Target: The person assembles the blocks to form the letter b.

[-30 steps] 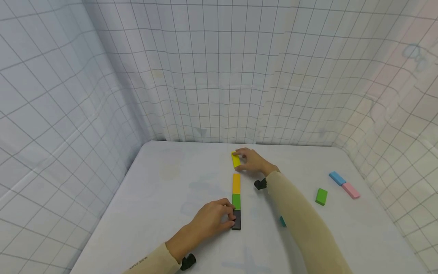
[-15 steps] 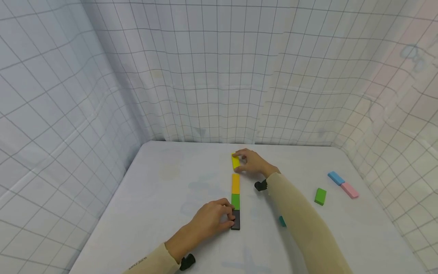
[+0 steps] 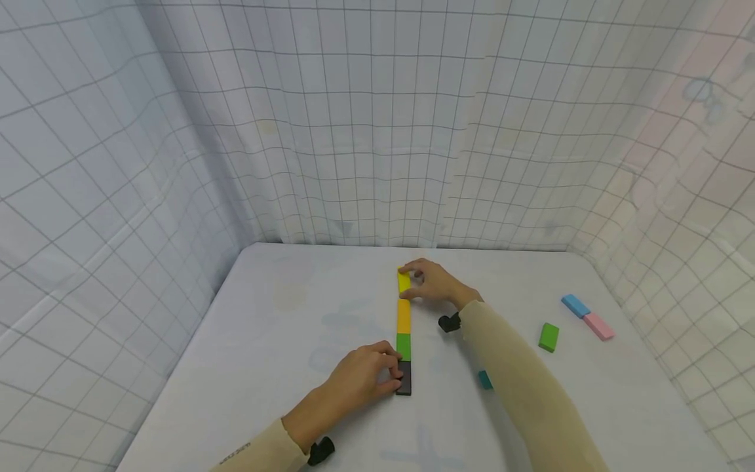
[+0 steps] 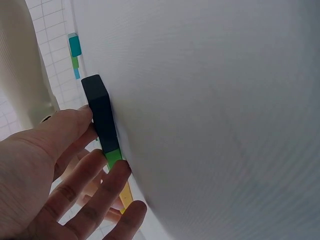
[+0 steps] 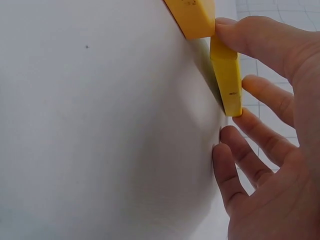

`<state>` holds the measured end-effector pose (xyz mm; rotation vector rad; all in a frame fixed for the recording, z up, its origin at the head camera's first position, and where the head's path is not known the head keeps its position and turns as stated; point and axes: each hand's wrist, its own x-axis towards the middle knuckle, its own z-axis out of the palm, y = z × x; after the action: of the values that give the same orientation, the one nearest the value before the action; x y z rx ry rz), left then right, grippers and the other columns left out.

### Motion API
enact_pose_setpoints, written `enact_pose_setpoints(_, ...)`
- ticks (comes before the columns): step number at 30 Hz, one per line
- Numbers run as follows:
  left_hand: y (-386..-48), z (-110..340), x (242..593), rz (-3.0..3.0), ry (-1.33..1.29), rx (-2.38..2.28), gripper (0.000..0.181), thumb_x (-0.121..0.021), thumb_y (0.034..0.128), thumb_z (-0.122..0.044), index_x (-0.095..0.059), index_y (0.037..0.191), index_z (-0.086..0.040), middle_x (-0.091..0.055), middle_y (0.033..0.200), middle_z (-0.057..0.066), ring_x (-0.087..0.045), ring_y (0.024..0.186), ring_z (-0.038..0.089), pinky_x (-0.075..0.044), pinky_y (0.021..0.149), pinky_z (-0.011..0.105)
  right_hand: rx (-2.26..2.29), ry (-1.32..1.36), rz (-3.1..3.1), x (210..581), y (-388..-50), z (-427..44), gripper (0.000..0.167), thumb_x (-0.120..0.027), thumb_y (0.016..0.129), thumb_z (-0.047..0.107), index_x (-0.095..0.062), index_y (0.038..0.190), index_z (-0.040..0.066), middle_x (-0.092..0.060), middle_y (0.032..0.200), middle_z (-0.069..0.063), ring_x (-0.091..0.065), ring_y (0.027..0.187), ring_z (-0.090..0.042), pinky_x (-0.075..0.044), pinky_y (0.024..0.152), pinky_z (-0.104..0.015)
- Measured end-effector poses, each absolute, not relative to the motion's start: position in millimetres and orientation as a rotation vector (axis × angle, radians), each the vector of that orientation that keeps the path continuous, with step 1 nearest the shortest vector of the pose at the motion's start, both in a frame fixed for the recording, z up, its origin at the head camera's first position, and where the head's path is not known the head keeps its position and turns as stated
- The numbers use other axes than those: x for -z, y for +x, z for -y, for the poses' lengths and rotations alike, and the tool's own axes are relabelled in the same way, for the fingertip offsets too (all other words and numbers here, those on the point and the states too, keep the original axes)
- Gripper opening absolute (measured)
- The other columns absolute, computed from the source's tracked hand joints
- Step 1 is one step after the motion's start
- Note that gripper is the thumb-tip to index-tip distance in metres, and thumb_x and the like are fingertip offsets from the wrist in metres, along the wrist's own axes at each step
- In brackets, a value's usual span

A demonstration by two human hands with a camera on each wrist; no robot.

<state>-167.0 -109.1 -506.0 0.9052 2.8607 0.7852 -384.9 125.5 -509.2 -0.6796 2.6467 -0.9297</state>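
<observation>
A straight row of blocks runs away from the person: black [image 3: 404, 379], green [image 3: 404, 347], orange [image 3: 404, 316], then yellow [image 3: 404, 282] at the far end. My left hand [image 3: 360, 380] holds the black block by its left side, thumb and fingers on it; the left wrist view shows the black block [image 4: 102, 115] against the green one [image 4: 114, 157]. My right hand [image 3: 435, 282] pinches the yellow block lengthwise between thumb and fingers. In the right wrist view the yellow block [image 5: 228, 82] meets the orange block's [image 5: 195, 17] end, slightly offset.
To the right on the white table [image 3: 265, 328] lie a loose green block [image 3: 548, 337], a blue block [image 3: 575, 306] and a pink block [image 3: 599, 326] end to end. A teal block [image 3: 485, 379] is partly under the right sleeve [image 3: 525, 380]. Grid-patterned cloth [image 3: 377, 131] surrounds the table.
The yellow block in my right hand has moved nearer, closing the gap to the orange block. My left hand stays at the black block. The head view has shifted slightly.
</observation>
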Motion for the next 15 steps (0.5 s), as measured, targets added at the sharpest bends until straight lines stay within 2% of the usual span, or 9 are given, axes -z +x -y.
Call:
enact_pose_setpoints(10,-166.7,109.7,505.4,-2.861,0.922,-0.797,0.016,-0.097,0.0986,-0.018,-0.083,0.091,-0.020,-0.083,0.129,0.001,-0.083,0.109,0.019,-0.068,0.090,0.033,0.941,-0.696,-2.645,508.0,-380.6,-125.4,0.067,-0.091,0.100,0.045,-0.071,0.160,0.021,-0.061,0.168,-0.013,-0.061,0.146,-0.039,-0.053,0.125,-0.061)
enact_pose_setpoints(15,-167.3,109.8,506.6,-2.869,0.940,-0.799,0.016,-0.096,0.0989,-0.018,-0.083,0.091,-0.019,-0.083,0.128,0.002,-0.083,0.108,0.019,-0.068,0.088,0.033,0.938,-0.736,-2.645,508.0,-379.6,-126.2,0.064,-0.089,0.104,0.042,-0.071,0.160,0.017,-0.059,0.170,-0.016,-0.061,0.149,-0.041,-0.053,0.127,-0.062)
